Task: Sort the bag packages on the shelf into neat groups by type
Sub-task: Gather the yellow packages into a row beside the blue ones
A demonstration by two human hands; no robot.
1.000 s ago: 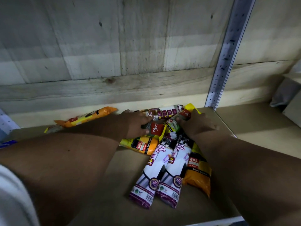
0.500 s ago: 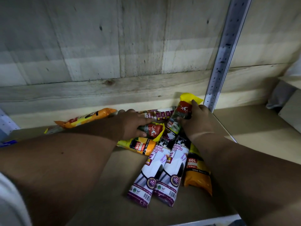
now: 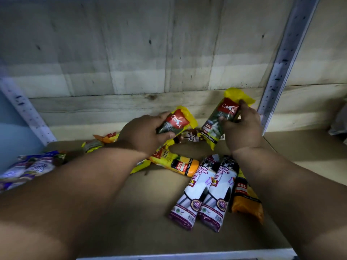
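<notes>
Brown shelf (image 3: pixel 142 218) bears two white drawstring packs (image 3: pixel 204 194); orange packs (image 3: pixel 246 201) alongside.

1. Behind your shelf: pale wooden plank wall (image 3: pixel 131 59), knotted and speckled.
2. Perforated metal uprights, left (image 3: pixel 28 113) and right (image 3: pixel 281 59).
3. Brown shelf board (image 3: pixel 146 212), dimly lit.

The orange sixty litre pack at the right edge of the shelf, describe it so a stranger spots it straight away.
Start at the brown shelf board and find the two white drawstring bag packs lying side by side near its front. Immediately right of them, partly under the right forearm, lies the orange plastic pack. Unlike its white neighbours, it is orange with a 60L label.
</notes>
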